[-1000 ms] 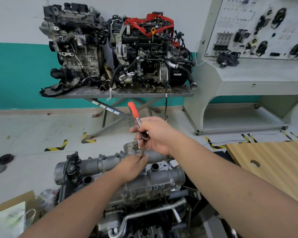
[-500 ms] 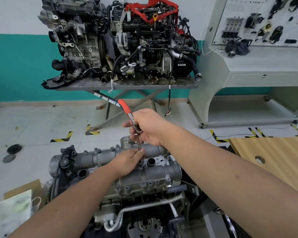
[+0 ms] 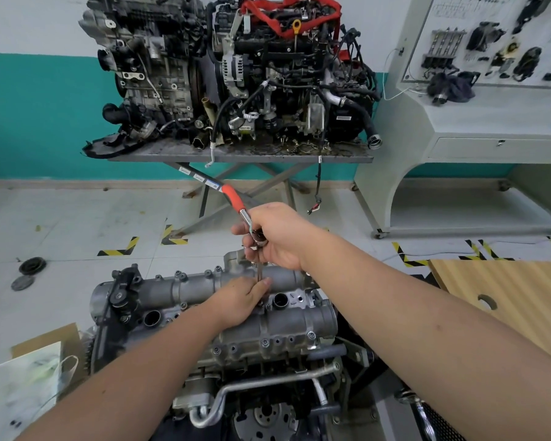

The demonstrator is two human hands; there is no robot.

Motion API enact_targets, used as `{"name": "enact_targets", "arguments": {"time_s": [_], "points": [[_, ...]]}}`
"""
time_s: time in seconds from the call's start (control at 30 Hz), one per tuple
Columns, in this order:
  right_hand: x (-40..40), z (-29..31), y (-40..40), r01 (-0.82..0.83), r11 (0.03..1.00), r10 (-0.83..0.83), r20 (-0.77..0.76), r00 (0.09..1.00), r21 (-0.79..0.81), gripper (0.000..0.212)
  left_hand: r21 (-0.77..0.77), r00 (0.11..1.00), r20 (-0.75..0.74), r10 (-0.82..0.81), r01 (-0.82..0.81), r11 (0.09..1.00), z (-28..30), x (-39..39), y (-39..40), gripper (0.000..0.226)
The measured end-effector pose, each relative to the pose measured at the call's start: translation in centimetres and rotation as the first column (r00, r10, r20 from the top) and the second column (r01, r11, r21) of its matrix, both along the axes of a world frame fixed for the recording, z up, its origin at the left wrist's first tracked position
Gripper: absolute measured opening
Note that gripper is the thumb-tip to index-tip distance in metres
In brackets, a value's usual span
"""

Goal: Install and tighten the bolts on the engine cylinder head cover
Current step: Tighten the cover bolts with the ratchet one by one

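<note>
The grey cylinder head cover [image 3: 188, 289] lies across the engine in front of me, with several bolts along its edges. My right hand [image 3: 277, 237] grips the head of a ratchet wrench [image 3: 234, 198] whose red handle points up and to the left. A thin extension bar [image 3: 259, 272] runs straight down from the ratchet head to the cover. My left hand [image 3: 239, 300] rests on the cover and pinches the lower end of that bar near a round plug hole [image 3: 280, 300]. The bolt under the bar is hidden by my fingers.
A steel table [image 3: 236, 154] with two engines stands against the teal wall ahead. A grey training console [image 3: 477, 122] is at the right, a wooden board [image 3: 506, 294] at my right side, a cardboard box [image 3: 42, 351] at the lower left. Two round black parts [image 3: 32, 265] lie on the floor.
The red ratchet handle has swung to the left, from nearly upright to leaning left. My left hand stays at the bar's lower end. The view has tilted slightly.
</note>
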State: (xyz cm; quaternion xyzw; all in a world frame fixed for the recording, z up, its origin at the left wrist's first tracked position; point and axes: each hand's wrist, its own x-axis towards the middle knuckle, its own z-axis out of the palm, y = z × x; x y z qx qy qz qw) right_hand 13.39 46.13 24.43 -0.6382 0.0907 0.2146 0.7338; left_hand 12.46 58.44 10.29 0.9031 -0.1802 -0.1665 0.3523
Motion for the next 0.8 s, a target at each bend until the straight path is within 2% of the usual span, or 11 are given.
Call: {"name": "enact_targets", "arguments": {"time_s": [0.1, 0.2, 0.3, 0.43, 0.5, 0.53, 0.57, 0.63, 0.67, 0.73, 0.8], "points": [[-0.2, -0.7, -0.3, 0.059, 0.981, -0.045, -0.082, 0.996, 0.185, 0.022, 0.03, 1.0, -0.005, 0.013, -0.012, 0.999, -0.6, -0.2, -0.2, 0.051], [-0.5, -1.9, -0.3, 0.17, 0.885, -0.088, -0.201, 0.976, 0.435, 0.027, 0.077, 0.999, 0.04, 0.031, -0.034, 0.996, -1.3, -0.5, -0.1, 0.048], [-1.2, -3.4, -0.4, 0.142, 0.818, -0.081, -0.133, 0.988, 0.557, 0.037, 0.079, 0.994, 0.089, 0.064, -0.071, 0.994, -1.7, -0.9, -0.2, 0.042], [-2.7, -5.5, -0.4, 0.022, 0.95, -0.077, 0.168, 0.983, 0.311, 0.014, 0.053, 0.987, 0.126, 0.095, -0.103, 0.993, -1.9, -1.0, -0.3, 0.034], [-3.1, -6.4, -0.6, 0.016, 0.994, -0.051, 0.333, 0.942, 0.107, 0.015, 0.04, 0.98, 0.172, 0.099, -0.107, 0.993, -1.9, -1.2, -0.3, 0.029], [-3.1, -6.8, -0.8, 0.021, 1.0, -0.01, 0.46, 0.888, -0.019, 0.018, 0.035, 0.975, 0.199, 0.102, -0.111, 0.993, -1.9, -1.3, -0.3, 0.027], [-3.0, -6.9, -1.1, 0.042, 0.991, 0.044, 0.609, 0.792, -0.126, 0.02, 0.035, 0.969, 0.222, 0.108, -0.119, 0.992, -1.9, -1.3, -0.3, 0.029], [-2.7, -6.8, -1.7, 0.135, 0.937, 0.223, 0.848, 0.481, -0.323, 0.023, 0.057, 0.957, 0.258, 0.129, -0.148, 0.987, -1.9, -1.3, -0.2, 0.047], [-2.4, -6.5, -2.0, 0.199, 0.885, 0.348, 0.882, 0.318, -0.421, 0.023, 0.08, 0.951, 0.283, 0.126, -0.154, 0.985, -1.9, -1.4, -0.1, 0.053], [-1.8, -5.5, -2.5, 0.278, 0.759, 0.589, 0.803, 0.09, -0.588, 0.02, 0.089, 0.936, 0.306, 0.175, -0.211, 0.973, -2.4, -1.5, -0.2, 0.041], [-1.4, -4.3, -2.7, 0.309, 0.595, 0.782, 0.623, -0.009, -0.743, 0.017, 0.072, 0.911, 0.297, 0.288, -0.322, 0.944, -2.9, -1.7, -0.3, 0.022]]}}
